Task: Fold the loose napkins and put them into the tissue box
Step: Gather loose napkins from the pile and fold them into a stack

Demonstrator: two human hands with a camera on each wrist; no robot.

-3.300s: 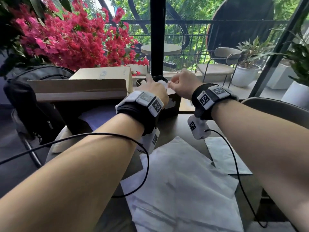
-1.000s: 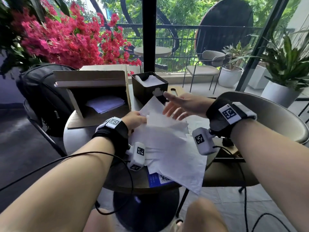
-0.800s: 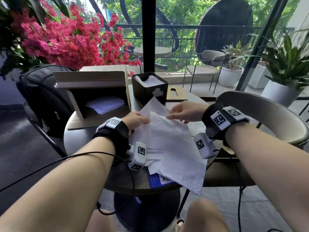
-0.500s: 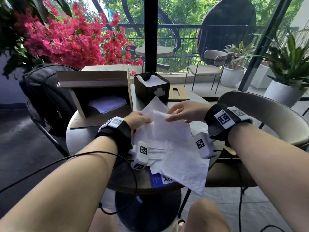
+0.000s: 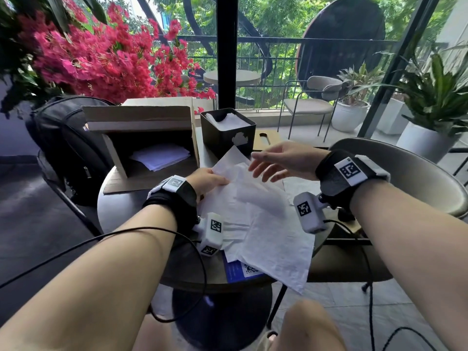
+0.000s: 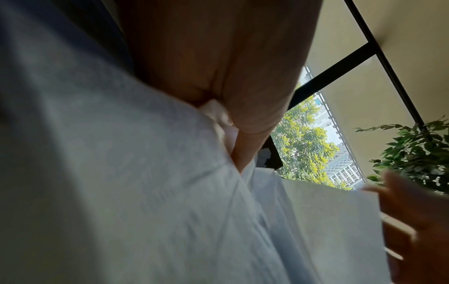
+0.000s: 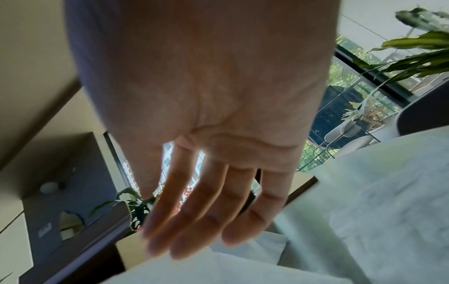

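The napkin (image 5: pixel 243 188) now lies folded over, my left hand (image 5: pixel 207 179) pinching its edge, my right hand (image 5: pixel 281 160) just released and spread.

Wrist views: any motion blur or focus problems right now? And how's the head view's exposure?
Left wrist: near napkin soft, out of focus; right hand motion-smeared at the edge. Right wrist: fingertips blurred, palm backlit by the window. Head: evenly daylit, tissue box sharp, right hand slightly blurred, window frames bowed by the wide lens.
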